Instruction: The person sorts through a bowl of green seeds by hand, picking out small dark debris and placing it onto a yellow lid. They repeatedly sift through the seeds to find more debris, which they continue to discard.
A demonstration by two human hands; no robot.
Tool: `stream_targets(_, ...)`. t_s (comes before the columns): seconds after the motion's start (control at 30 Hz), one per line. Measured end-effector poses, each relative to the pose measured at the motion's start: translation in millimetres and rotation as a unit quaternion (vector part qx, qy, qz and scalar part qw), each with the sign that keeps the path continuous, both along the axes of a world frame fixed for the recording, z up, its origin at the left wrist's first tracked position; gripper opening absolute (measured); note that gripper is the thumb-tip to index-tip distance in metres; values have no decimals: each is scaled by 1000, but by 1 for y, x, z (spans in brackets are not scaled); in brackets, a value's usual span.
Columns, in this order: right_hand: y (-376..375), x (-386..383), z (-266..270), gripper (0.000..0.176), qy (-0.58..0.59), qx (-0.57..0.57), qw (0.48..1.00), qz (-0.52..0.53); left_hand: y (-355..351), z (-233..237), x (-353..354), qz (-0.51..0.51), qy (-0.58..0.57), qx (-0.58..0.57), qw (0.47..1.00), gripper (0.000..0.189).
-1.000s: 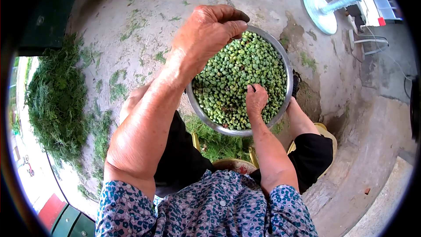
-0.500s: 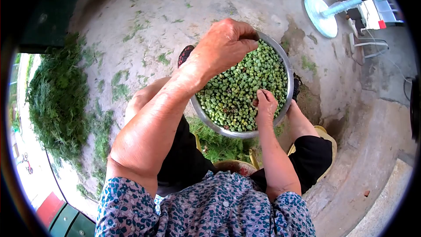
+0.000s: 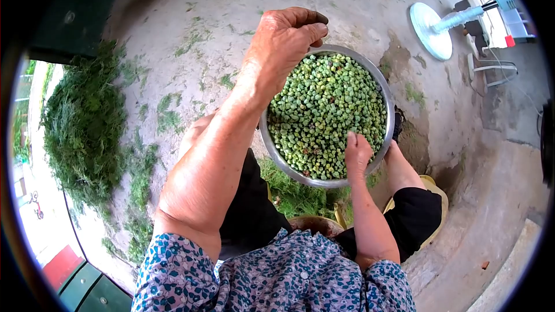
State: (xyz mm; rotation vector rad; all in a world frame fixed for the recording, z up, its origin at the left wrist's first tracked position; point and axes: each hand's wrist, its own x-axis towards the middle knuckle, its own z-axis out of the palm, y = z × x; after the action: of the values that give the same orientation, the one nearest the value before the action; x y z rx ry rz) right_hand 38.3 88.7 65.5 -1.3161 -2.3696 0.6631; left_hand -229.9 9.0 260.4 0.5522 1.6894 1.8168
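The left hand [image 3: 286,37] is hovering over the metal bowl [image 3: 391,117] at the bowl's 11 o'clock, its fingers curling in tight against the thumb; whether anything is pinched inside them is not showing. The right hand [image 3: 357,153] is lying at the bowl's 5 o'clock, seen from the back, its fingers bending down onto the green seeds [image 3: 326,110] just inside the rim; I cannot tell whether it is gripping the rim, holding seeds or only resting there. The bowl is sitting a little right of the middle of the view, between the person's knees, and the seeds are filling it almost to the brim. A flowered shirt [image 3: 277,280] is showing at 6 o'clock; a heap of green cuttings [image 3: 84,127] is lying on the concrete ground [image 3: 173,17] at 9 o'clock, well apart from the bowl; a white round stand [image 3: 430,32] is lying at 2 o'clock; a yellow seat edge [image 3: 430,184] is peeking out at 4 o'clock beside the right knee.
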Motion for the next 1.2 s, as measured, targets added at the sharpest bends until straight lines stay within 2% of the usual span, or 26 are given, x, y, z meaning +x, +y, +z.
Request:
stream_targets(0.07,-14,-23,1,13,-1,66,996,67,3,0,1,-3,-13,11,1000,23)
stream_targets(0.13,-28,-44,1,7,-83,77,972,204,5,0,1,-3,-8,8,1000,23)
stream_targets(0.27,-51,-75,2,18,-51,94,950,293,7,4,2,-5,0,4,1000,22)
stream_targets(0.33,-43,-79,-1,17,-91,101,936,324,7,4,0,11,-18,7,1000,21)
stream_targets(0.4,-31,-77,-8,16,-92,131,932,326,5,3,-5,25,-36,16,999,20)
stream_targets(0.47,-26,-75,-9,12,-109,138,943,282,1,8,-5,49,-60,33,996,19)
stream_targets(0.57,-27,-91,2,10,-46,110,966,227,-4,10,-11,78,-107,48,990,19)
stream_targets(0.6,-28,-100,7,14,-30,89,970,223,-6,10,-14,80,-112,46,989,20)
stream_targets(0.73,-27,-144,-10,17,34,73,974,213,-15,10,-24,104,-139,44,984,21)
stream_targets(0.8,-28,-162,-15,17,33,106,969,220,-19,14,-27,124,-160,49,978,19)
stream_targets(0.93,-33,-187,-30,20,-48,76,969,230,-23,17,-31,148,-193,80,967,19)
stream_targets(1.2,-48,-214,-52,14,-97,109,964,222,-23,17,-32,146,-234,106,955,18)
